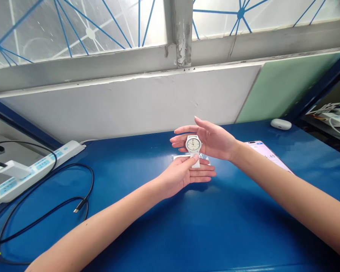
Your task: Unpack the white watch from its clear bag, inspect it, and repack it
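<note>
A white wristwatch [193,144] with a round, pale dial faces up above the middle of the blue table. My left hand [184,172] grips its white strap, the thumb pressed on the strap and the other fingers stretched out beneath. Just behind the watch, my right hand [212,139] is open with its fingers spread and its palm turned toward the dial. Whether the right fingers touch the watch I cannot tell. Something clear and shiny, like a plastic wrapper [175,156], lies partly hidden under the hands.
On the left lies a white power strip [39,170] with a charger [14,170] and a looped black cable [92,181]. A lit phone [268,155] lies beyond my right forearm. A white earbud case [281,124] sits near the back right edge of the blue table [164,234]. A wall closes off the back.
</note>
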The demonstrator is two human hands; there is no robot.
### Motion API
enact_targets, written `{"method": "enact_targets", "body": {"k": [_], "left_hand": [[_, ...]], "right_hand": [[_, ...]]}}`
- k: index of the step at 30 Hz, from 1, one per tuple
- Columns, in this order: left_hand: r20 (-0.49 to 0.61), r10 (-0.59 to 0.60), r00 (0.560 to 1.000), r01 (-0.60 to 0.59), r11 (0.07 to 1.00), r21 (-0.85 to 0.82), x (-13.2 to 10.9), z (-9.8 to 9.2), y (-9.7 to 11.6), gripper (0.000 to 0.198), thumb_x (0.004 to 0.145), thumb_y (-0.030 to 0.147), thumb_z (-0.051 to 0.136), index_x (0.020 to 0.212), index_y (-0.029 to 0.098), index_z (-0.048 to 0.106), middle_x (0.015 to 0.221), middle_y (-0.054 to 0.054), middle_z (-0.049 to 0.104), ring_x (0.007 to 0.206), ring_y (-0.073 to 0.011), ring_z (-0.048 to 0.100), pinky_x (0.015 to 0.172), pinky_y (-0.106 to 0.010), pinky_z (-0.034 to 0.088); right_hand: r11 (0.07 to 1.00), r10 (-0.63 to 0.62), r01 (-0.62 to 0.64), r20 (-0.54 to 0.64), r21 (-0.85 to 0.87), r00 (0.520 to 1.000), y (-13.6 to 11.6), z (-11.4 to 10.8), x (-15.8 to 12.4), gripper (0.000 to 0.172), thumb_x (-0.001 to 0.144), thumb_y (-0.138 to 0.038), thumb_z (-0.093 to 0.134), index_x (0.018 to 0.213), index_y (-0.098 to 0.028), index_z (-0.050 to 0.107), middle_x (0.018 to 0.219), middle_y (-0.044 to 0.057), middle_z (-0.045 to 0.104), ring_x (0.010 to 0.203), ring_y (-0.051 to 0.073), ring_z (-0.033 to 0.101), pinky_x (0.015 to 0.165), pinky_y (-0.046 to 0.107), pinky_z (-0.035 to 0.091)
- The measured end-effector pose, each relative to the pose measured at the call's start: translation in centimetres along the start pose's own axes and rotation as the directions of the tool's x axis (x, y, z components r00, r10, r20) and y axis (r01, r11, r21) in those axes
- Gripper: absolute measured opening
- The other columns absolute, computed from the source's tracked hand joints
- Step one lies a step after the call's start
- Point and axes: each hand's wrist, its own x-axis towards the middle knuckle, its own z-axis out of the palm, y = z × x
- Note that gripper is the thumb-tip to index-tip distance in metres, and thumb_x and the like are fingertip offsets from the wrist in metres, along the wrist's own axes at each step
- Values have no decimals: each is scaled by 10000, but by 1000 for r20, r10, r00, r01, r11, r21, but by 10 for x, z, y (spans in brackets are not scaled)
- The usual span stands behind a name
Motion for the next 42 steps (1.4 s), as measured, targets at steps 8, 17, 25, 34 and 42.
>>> {"method": "enact_targets", "body": {"k": [8, 17, 25, 34, 42], "left_hand": [[-33, -43, 999, 43, 999, -7, 1, 0, 4, 338, 1011, 367, 490, 1061, 71, 644, 1104, -219, 712, 1039, -289, 706, 959, -430, 524], [-92, -12, 996, 15, 999, 37, 2, -3, 9, 302, 1014, 342, 487, 1040, 77, 631, 1036, -202, 733, 993, -272, 723, 960, -427, 530], [-197, 353, 915, -235, 861, 450, 3, -16, 19, 325, 927, 444, 610, 956, 126, 676, 972, -130, 729, 911, -251, 710, 885, -385, 537], [93, 684, 723, -240, 123, 963, 3, -40, 13, 280, 977, 313, 483, 1189, 222, 643, 1174, -102, 682, 1089, -276, 629, 971, -367, 439], [216, 515, 830, -290, 66, 955, 4, -38, -3, 483, 936, 385, 561, 1382, 201, 525, 1376, -135, 585, 1297, -319, 520, 1103, -456, 340]], "right_hand": [[999, 1, -2, -25, -47, 1000, 2, 0, 1, 505, 976, -558, 366, 1083, -199, 705, 1159, 99, 727, 1096, 248, 662, 1022, 411, 456], [996, -53, 48, -66, -69, 996, 7, -2, 5, 461, 974, -527, 397, 1036, -202, 718, 1147, 88, 724, 1133, 243, 632, 997, 383, 467], [795, -428, 265, -195, -546, 882, 15, 8, 7, 246, 936, -387, 547, 1074, -243, 689, 1146, 50, 706, 998, 223, 647, 860, 366, 514], [269, -602, 241, 32, -932, 798, 33, -5, -29, 248, 945, -330, 567, 1146, -269, 700, 1171, 73, 698, 1046, 263, 654, 852, 401, 537], [141, -630, 188, 59, -972, 774, 59, -23, -68, 301, 957, -273, 547, 1230, -294, 672, 1244, 65, 675, 1147, 270, 631, 986, 458, 515]]}}
